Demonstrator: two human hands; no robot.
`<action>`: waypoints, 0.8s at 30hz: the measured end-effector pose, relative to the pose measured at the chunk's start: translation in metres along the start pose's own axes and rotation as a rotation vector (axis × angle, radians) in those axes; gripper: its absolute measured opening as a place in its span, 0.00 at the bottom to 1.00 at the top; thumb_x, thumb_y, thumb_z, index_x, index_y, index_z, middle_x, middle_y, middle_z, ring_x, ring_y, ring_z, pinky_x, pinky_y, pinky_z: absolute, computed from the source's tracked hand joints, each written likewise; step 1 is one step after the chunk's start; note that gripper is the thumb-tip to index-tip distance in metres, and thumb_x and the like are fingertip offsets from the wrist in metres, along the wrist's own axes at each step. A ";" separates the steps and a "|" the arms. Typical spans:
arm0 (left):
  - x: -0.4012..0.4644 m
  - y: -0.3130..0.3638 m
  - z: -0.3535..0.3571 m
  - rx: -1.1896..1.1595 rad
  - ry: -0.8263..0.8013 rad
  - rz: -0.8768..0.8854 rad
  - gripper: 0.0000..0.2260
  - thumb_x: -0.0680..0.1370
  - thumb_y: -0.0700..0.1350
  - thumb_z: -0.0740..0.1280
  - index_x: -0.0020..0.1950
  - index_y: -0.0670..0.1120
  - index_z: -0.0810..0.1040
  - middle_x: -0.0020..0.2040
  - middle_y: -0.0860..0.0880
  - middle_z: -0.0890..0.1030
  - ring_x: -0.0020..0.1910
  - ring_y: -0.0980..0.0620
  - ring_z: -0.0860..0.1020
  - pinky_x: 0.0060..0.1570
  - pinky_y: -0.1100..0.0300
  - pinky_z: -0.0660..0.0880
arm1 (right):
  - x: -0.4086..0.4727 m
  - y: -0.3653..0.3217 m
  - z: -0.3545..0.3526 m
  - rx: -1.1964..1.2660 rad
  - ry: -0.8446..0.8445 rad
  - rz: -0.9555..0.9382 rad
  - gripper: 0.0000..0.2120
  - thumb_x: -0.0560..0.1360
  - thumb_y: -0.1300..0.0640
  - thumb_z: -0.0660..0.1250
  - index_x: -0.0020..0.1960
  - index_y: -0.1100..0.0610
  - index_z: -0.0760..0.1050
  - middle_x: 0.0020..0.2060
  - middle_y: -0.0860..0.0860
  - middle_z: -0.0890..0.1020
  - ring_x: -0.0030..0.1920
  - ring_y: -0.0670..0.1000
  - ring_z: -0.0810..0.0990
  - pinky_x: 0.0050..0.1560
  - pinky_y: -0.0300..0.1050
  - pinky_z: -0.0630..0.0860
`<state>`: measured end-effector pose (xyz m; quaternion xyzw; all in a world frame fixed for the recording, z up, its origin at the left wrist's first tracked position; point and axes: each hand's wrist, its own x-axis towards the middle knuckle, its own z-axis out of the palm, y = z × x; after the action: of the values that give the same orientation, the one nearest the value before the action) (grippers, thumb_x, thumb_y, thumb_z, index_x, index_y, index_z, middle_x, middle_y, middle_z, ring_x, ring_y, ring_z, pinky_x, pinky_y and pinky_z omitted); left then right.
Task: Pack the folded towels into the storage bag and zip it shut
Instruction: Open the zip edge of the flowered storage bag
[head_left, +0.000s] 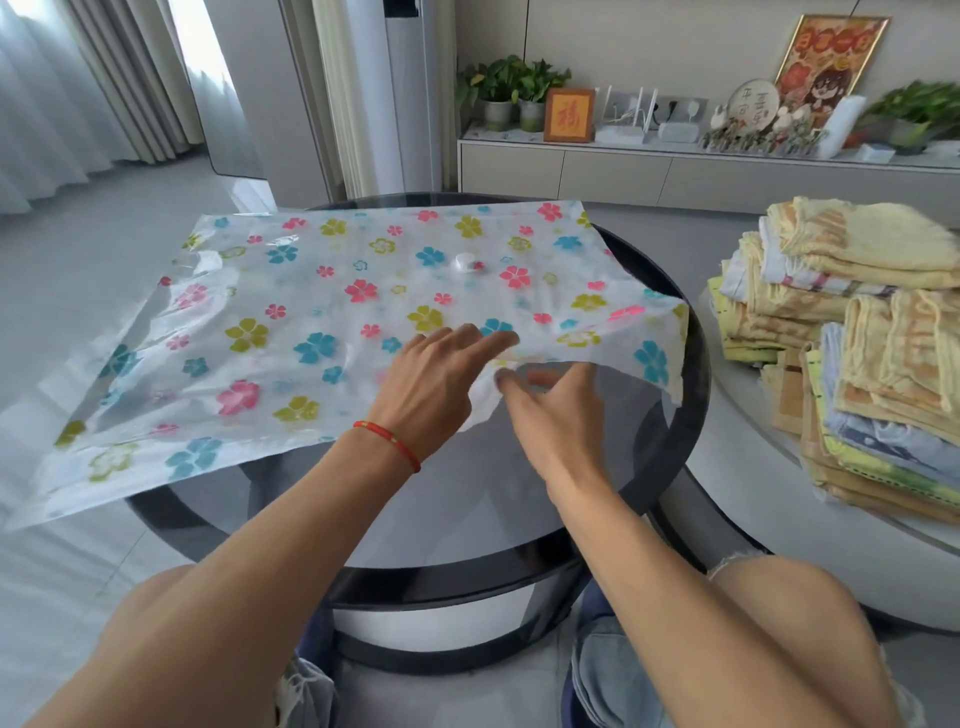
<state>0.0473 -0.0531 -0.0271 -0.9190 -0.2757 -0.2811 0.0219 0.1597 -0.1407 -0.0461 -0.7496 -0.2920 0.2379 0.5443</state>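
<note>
Both forearms reach forward, left hand (434, 376) with fingers extended, right hand (553, 410) with fingers loosely curled

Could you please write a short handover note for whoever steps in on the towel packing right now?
Left hand: fingers straight, resting on the storage bag near its front edge.
Right hand: at the same edge, fingers under the lifted plastic; grip unclear.
Bag lies flat on the round glass table, holding nothing.
Folded towels sit stacked on the table to the right.
Done: bag spread out.
Left: open the bag, load the towels, zip it shut.
</note>
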 end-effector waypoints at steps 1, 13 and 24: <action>-0.002 0.002 0.001 0.009 -0.015 0.017 0.24 0.75 0.34 0.57 0.67 0.50 0.78 0.50 0.46 0.82 0.44 0.42 0.79 0.41 0.49 0.72 | -0.002 -0.003 -0.001 0.079 0.051 -0.018 0.26 0.72 0.46 0.74 0.63 0.55 0.70 0.57 0.48 0.82 0.52 0.48 0.83 0.44 0.42 0.82; 0.008 0.003 -0.001 0.052 0.019 -0.102 0.08 0.82 0.46 0.64 0.51 0.49 0.84 0.47 0.50 0.82 0.43 0.43 0.78 0.40 0.51 0.71 | 0.002 0.012 -0.015 -0.191 -0.043 0.018 0.17 0.74 0.62 0.73 0.58 0.55 0.71 0.51 0.51 0.81 0.47 0.51 0.82 0.33 0.32 0.74; 0.003 0.009 -0.002 0.023 -0.048 0.045 0.32 0.70 0.27 0.61 0.68 0.53 0.77 0.43 0.47 0.82 0.42 0.42 0.80 0.40 0.50 0.72 | 0.004 -0.008 -0.028 -0.060 0.159 -0.056 0.30 0.74 0.50 0.73 0.69 0.56 0.63 0.65 0.54 0.77 0.62 0.56 0.80 0.62 0.55 0.80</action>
<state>0.0524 -0.0595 -0.0226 -0.9311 -0.2586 -0.2552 0.0321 0.1801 -0.1549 -0.0303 -0.7737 -0.2754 0.1533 0.5496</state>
